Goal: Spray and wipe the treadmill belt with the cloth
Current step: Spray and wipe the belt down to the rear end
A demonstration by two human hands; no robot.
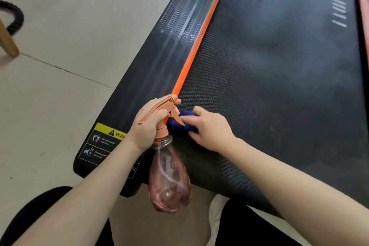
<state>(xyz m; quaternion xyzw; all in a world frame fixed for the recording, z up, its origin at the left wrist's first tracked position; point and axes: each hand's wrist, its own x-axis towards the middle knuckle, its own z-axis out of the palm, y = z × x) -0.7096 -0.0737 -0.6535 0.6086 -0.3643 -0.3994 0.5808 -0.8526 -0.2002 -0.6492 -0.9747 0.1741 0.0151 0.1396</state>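
Head view.

Left hand (148, 126): fingers (159, 113) clenched round the neck of the bottle (169, 177), index tip reaching past the nozzle. Trigger sits just ahead of the knuckles and looks unsqueezed, as far as can be judged.

Bottle: pink, clear, pear-shaped, orange spray head. Hangs below the left fingers, over the near end of the treadmill. Nozzle points away from the person, toward the cloth (182, 124).

Right hand (209, 128): fingers (199, 111) curled over the cloth, grasping it and pressing it down. Thumb side is hidden, so the exact hold cannot be told.

Cloth: blue, bunched, mostly covered. Lies under the right fingers, touching the belt (279, 66) at its near left corner, just beside the stripe (201, 32) and close to the bottle's trigger.

Belt: black, textured, wide, with pale dull patches beyond the right fingers. White bars printed far ahead of them.

Stripe: orange, runs away from the left fingers along the belt edge.

Rail (155, 62): black, ribbed, outside the stripe. Yellow label (105, 140) sits beside the left wrist.

Floor (60, 66): pale tiles, beyond the left hand.

Step in hand, judged: wiping at the near corner, with spray ready.

Handling notes, judged:
- Spread the cloth flatter under the fingers; a bunched wad covers little.
- Keep the nozzle aimed at the belt ahead of the right fingers, not at the hand.
- Wipe in long overlapping strokes away from the stripe, across to the far edge.
- Most of the belt appears undone.
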